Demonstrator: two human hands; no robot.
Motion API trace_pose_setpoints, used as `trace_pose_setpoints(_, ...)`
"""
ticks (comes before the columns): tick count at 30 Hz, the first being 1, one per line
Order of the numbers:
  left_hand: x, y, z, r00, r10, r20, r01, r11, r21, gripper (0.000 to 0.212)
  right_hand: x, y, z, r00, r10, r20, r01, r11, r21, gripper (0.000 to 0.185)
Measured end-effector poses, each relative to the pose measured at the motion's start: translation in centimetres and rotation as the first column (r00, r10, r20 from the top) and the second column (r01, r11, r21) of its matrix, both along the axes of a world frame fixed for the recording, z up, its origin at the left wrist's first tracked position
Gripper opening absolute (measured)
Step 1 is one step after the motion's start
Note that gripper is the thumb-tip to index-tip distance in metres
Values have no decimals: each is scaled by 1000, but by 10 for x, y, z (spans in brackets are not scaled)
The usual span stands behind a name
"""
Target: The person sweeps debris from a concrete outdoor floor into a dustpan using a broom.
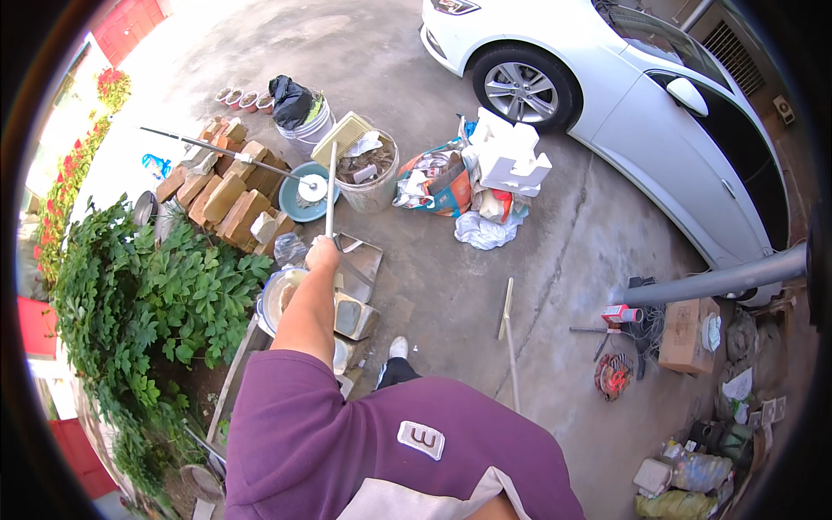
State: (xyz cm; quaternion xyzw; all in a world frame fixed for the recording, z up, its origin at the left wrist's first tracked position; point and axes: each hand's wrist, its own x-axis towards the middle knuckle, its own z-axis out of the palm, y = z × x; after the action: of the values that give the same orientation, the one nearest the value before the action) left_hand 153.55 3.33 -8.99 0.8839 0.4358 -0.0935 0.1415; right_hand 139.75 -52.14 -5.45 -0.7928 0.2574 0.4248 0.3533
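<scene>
My left hand (323, 253) is closed around the pale handle of a long-handled tool (330, 188). Its flat, ridged beige head lies against the rim of a whitish bucket (370, 195) filled with dry debris. Below the hand is a shallow grey metal pan (364, 260), partly hidden. Just left of the tool, a spin mop (244, 158) has its white round head in a blue-green basin (292, 201). My right hand is out of view. On that side, a long-handled tool with a narrow, pale crosswise head (507, 309) reaches down behind my purple shirt.
Stacked bricks (221, 195) and leafy plants (188, 292) are on the left. A second bucket (309, 133) holds a black bag. White foam pieces (510, 153) and rubbish bags (435, 179) sit near a white car (624, 123). A grey pole (721, 276) and cardboard box (689, 335) are at right.
</scene>
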Motion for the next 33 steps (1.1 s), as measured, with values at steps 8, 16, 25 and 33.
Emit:
trace_pose_setpoints(8, -30, 9, 12, 987, 158, -6, -158, 987, 4, 18, 19, 8, 7, 999, 39, 13, -39, 999, -11, 51)
trace_pose_setpoints(16, -33, 0, 17, 958, 238, 158, -215, 965, -147, 24, 36, 12, 12, 993, 115, 23, -114, 993, -22, 50)
trace_pose_setpoints(25, -76, -13, 41, 957, 201, 211, -170, 973, -158, 21, 69, 14, 17, 978, 203, 44, -202, 979, -16, 49)
trace_pose_setpoints(33, -41, -37, 22, 988, 145, 52, -134, 975, -175, 21, 132, -2, 9, 950, 309, 54, -309, 951, 5, 48)
